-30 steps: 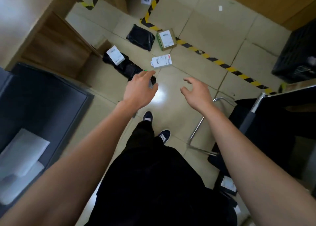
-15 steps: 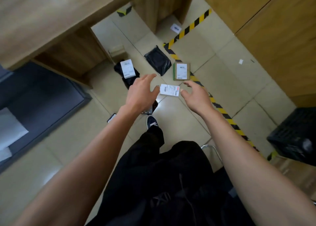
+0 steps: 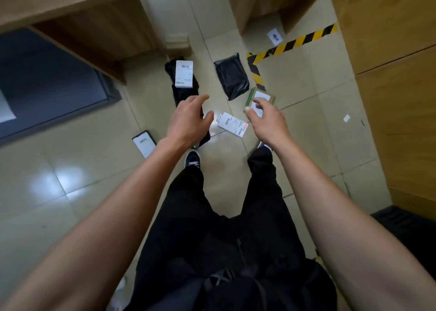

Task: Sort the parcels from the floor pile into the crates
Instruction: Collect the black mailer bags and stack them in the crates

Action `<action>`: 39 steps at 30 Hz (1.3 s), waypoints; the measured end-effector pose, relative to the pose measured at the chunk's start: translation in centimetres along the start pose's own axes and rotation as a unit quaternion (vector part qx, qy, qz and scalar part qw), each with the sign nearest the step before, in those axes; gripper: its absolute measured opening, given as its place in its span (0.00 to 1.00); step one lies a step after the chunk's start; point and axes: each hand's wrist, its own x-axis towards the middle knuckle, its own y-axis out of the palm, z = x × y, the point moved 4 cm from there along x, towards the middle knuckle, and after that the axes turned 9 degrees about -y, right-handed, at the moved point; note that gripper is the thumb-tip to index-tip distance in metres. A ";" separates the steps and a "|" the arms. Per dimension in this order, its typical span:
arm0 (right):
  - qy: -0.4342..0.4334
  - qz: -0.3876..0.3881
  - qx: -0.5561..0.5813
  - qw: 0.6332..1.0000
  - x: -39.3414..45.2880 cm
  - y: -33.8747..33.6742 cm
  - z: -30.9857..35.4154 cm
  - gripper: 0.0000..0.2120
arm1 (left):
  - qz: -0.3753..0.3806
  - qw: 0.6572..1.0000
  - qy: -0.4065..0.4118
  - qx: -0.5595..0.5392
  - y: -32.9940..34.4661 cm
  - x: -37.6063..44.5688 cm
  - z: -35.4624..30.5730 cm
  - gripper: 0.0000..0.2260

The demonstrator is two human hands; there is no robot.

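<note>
Head view: both arms reach down over the tiled floor [image 3: 77, 160], neither holding anything. The left hand [image 3: 188, 119] has its fingers [image 3: 200, 98] spread and loosely straight, thumb out to the right. The right hand [image 3: 267, 119] is likewise relaxed and open, fingers [image 3: 258, 103] slightly bent.

Between the two hands lies a white parcel [image 3: 232, 123], flat on the floor, with a barcode and a red patch at one corner (print too small to read). Under and just beyond the left fingers is a long black bag [image 3: 182, 91] carrying a white label [image 3: 184, 73]; its text is blurred. Beyond the gap between the hands, a second black bag [image 3: 232, 77] lies with no label showing. Partly behind the right fingers sits a brown box [image 3: 262, 97] with a green edge and a white label, unreadable. Left of the left wrist lies a black flat parcel [image 3: 144, 143] with a white label, print smeared.

Yellow-black tape [image 3: 295, 43] runs beyond the right hand. A dark crate [image 3: 54, 84] stands far left of the left hand, with another [image 3: 410, 235] low on the right. Black trousers [image 3: 224, 216] and a shoe [image 3: 193, 158] show below the hands.
</note>
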 end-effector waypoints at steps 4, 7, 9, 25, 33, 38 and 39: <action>-0.031 0.041 0.004 0.999 4.3 -0.9 -2.8 0.26 | -0.004 0.998 -0.062 -0.002 3.3 1.7 -1.4 0.23; -0.053 0.112 -0.019 0.992 6.6 -0.7 -5.4 0.25 | -0.035 0.993 -0.115 -0.017 5.7 2.6 -2.6 0.23; -0.070 0.154 -0.058 0.984 7.9 -0.7 -7.4 0.24 | -0.043 0.988 -0.146 -0.039 7.8 3.0 -3.5 0.21; -0.129 0.289 -0.159 0.935 24.4 11.7 -20.2 0.22 | -0.053 0.970 -0.225 -0.071 21.8 15.7 5.1 0.19; -0.138 0.260 -0.184 0.938 32.3 18.6 -24.9 0.22 | -0.047 0.976 -0.210 -0.037 28.4 25.3 10.9 0.22; -0.131 0.240 -0.185 0.944 37.6 22.6 -26.9 0.23 | -0.044 0.976 -0.214 -0.020 31.2 29.9 15.1 0.24; -0.132 0.234 -0.183 0.946 38.6 23.3 -27.0 0.23 | -0.045 0.976 -0.214 -0.017 31.5 30.8 15.9 0.24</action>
